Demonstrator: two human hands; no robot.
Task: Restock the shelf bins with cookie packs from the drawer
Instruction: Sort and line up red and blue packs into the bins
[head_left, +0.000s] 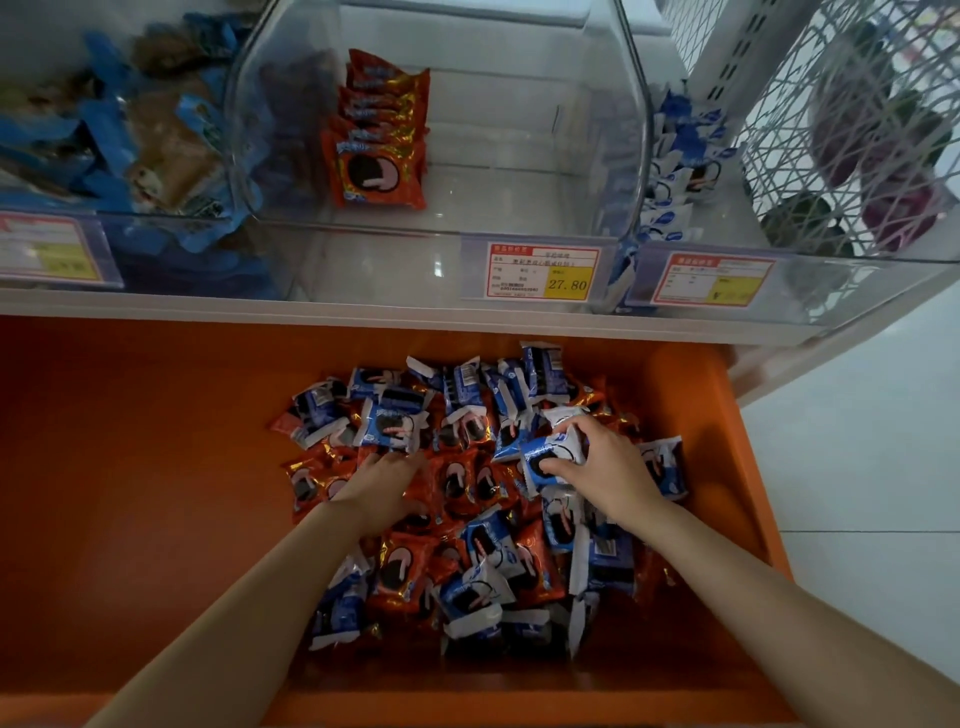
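Observation:
An orange drawer (145, 467) stands pulled out below the shelf, holding a heap of several red and blue-white cookie packs (467, 499). My right hand (608, 473) grips a blue-white pack (550, 452) at the right of the heap. My left hand (384, 486) lies on the red packs at the heap's left, fingers reaching down among them. Above, the clear middle bin (519, 156) holds a short row of upright red packs (382, 140). The right bin (727, 218) holds blue-white packs (680, 156).
The left bin (130, 130) is full of blue snack bags. Price labels (543, 270) hang on the bins' fronts. A white lattice side panel (852, 114) closes the shelf at right, with white floor tiles (857, 467) beside the drawer.

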